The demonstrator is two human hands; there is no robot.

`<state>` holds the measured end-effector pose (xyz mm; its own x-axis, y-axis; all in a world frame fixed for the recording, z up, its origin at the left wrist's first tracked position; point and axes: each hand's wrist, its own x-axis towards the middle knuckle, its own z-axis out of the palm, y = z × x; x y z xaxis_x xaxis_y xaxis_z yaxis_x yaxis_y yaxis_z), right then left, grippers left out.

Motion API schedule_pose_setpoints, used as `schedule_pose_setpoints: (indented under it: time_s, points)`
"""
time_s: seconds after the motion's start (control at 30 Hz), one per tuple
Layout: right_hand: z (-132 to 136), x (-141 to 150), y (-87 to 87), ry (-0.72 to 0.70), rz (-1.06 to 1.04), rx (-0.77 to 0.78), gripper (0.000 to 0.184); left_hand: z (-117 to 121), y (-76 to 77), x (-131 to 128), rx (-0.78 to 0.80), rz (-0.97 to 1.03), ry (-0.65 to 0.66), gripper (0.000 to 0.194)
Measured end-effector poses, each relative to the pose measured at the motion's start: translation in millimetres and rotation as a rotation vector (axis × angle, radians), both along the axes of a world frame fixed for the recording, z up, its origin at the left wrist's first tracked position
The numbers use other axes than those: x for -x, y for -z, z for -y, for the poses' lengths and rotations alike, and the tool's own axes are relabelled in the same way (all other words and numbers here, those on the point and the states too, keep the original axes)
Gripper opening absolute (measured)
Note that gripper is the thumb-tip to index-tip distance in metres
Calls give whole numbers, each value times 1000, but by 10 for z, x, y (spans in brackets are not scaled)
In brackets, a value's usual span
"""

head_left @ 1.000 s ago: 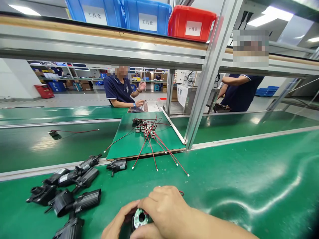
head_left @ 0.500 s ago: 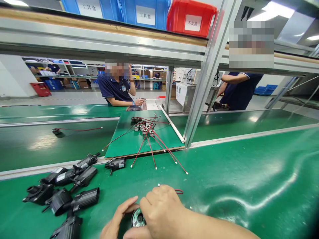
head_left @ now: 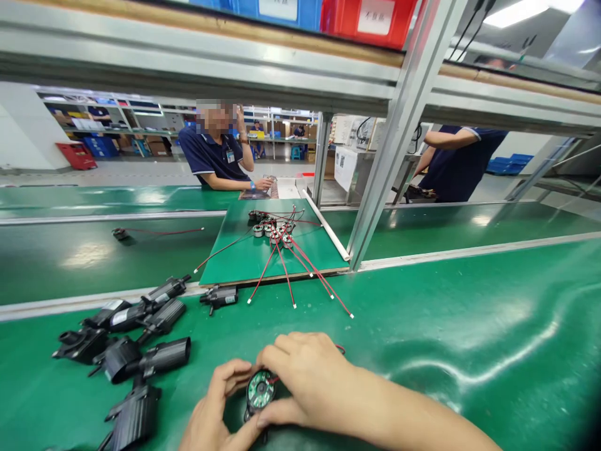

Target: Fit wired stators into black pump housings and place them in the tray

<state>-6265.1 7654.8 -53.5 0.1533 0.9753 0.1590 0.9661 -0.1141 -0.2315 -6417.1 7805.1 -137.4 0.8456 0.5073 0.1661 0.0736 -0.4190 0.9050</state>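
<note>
Low in the middle of the head view, a round stator with a green circuit board faces up inside the dark rim of a black pump housing. My left hand curls round the housing's left side, thumb near the front. My right hand closes round it from the right, thumb at the near rim and fingers at the far side. A red wire runs from the board under my right fingers. A red wire loop shows behind that hand. The housing's lower part is mostly hidden.
Several black pump housings lie at left. Stators with red wires are heaped on a green board ahead. One stator lies on the belt. A metal post stands right of centre. Two co-workers are beyond.
The stator sits lower in the housing and shows more of its face. My right hand has shifted slightly up. The stator on the belt has moved right. A co-worker's hand has risen to their head.
</note>
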Motion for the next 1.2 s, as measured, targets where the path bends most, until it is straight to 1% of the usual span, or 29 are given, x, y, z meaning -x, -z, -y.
schedule_pose_setpoints:
  time_s: [0.1,0.17,0.27,0.47,0.63,0.8,0.93,1.1,1.2]
  points:
    - [36,-78,-122,-6,-173,41,53,-18,-10,11,-102,-10,38,50]
    - [39,-112,-147,-11,-252,48,52,-44,1,16,-169,-9,85,50]
    - [35,-124,-138,-31,-287,61,51,-76,30,24,-250,20,110,49]
    - [18,-95,-74,-32,-223,67,47,-78,47,30,-333,90,146,40]
    - [12,-60,-30,-44,-171,50,45,-64,8,21,-414,164,194,26]
    - [-4,-47,-11,-50,-131,86,44,-70,-40,13,-495,166,240,17]
    - [-23,-41,-25,-69,-122,143,41,-92,-45,28,-528,151,243,14]
    - [-35,-5,-46,-91,-114,190,31,-96,-50,38,-557,125,212,16]
    - [-31,37,-12,-56,-60,177,30,-95,-63,26,-580,130,217,7]
